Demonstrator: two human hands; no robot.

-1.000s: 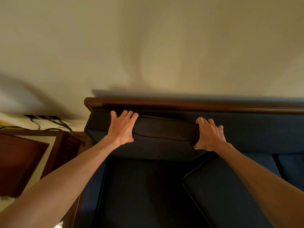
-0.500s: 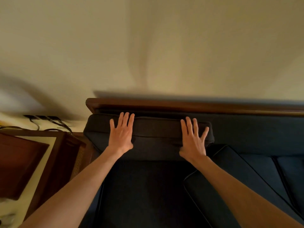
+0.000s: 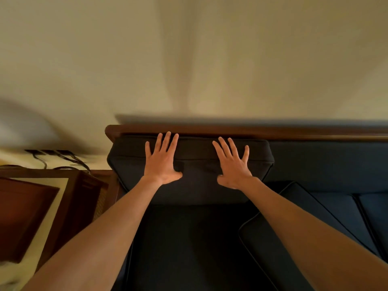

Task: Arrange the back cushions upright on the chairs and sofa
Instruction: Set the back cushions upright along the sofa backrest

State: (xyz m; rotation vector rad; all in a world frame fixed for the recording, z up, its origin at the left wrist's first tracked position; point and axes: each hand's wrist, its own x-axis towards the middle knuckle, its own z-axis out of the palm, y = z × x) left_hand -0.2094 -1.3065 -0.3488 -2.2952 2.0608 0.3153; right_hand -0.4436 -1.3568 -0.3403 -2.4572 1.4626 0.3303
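The left hand (image 3: 161, 162) lies flat on the back cushion (image 3: 195, 185), fingers straight and slightly spread, the fingertips reaching up over the cushion's top edge, the thumb out to the side. The right hand (image 3: 233, 164) lies flat on the same cushion a little to the right, fingers fanned wider, palm on the front face. Neither hand curls round anything — both press with straight fingers. The two bare forearms run down and outward to the lower corners of the view.

The cushion is dark with a piped seam and stands upright at the left end of the sofa (image 3: 325, 164), its top tucked just under the wooden rail (image 3: 252, 131) that runs along the sofa's back. Its lower edge meets the seat cushion (image 3: 189, 248) below. To its right the sofa's back is bare dark upholstery.

A second cushion (image 3: 279, 238), also dark and piped, lies tilted on the seat under the right forearm, not upright — one corner points toward the backrest. Beyond it more seat cushions show at the right edge.

Left of the sofa stands a dark wooden bench (image 3: 79, 196), just beside the sofa's end. Behind it black cables (image 3: 63, 158) trail along the base of the pale wall (image 3: 189, 59).
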